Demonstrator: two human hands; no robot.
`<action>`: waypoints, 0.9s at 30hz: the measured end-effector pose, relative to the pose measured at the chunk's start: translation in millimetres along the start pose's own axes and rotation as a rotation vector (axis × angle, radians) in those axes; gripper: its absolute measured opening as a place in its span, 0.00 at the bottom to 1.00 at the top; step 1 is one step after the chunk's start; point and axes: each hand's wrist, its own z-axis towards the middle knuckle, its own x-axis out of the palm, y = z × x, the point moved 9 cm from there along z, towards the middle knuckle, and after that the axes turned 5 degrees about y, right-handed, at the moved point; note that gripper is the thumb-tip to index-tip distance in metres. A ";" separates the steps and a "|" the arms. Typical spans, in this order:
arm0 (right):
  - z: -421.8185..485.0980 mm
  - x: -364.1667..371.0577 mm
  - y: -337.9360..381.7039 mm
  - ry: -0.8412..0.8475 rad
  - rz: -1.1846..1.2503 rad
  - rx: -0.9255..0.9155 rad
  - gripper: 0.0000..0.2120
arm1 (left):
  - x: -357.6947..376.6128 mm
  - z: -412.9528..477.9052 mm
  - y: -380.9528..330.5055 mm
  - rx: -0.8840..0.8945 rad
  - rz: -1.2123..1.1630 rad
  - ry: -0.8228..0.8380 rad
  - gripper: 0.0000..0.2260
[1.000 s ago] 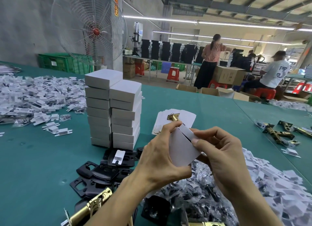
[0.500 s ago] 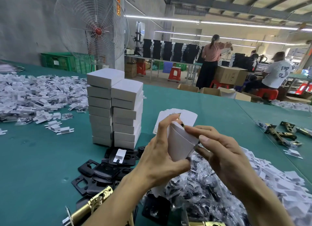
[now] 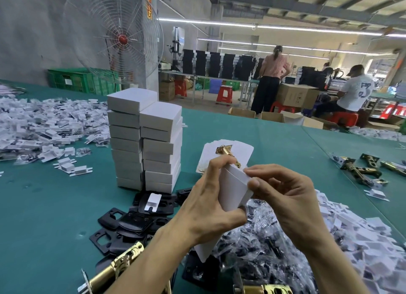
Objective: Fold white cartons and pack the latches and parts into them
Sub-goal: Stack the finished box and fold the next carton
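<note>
Nearest me, at the near edge of the teal-covered bench (image 3: 44, 206), lies a brass tubular latch (image 3: 118, 265). It sits beside a heap of black metal plates (image 3: 131, 223) and a pile of clear plastic bags of dark parts (image 3: 263, 249).

Above these I hold the small white cardboard carton (image 3: 235, 188) in the air. My left hand (image 3: 204, 208) has its fingers curled round the carton's body, and my right hand (image 3: 283, 203) pinches its top edge between thumb and forefinger. I judge I am closing an end flap; whether anything is packed inside I cannot tell. Next the flap needs tucking squarely into its slot without crushing the thin card.

Just beyond lie flat white carton blanks (image 3: 243, 151) with another brass latch (image 3: 226, 154) resting on them. To the left is the two-column stack of folded white cartons (image 3: 145, 140), which show no print.

Far off, a red sign (image 3: 149, 8) on the pillar bears yellow characters I cannot read. A seated person's white shirt (image 3: 356, 91) shows a dark print, perhaps a 3.
</note>
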 end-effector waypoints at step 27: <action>-0.4 3.8 -8.2 0.060 -0.104 0.069 0.06 | -6.0 0.5 7.1 -0.041 -0.046 -0.027 0.29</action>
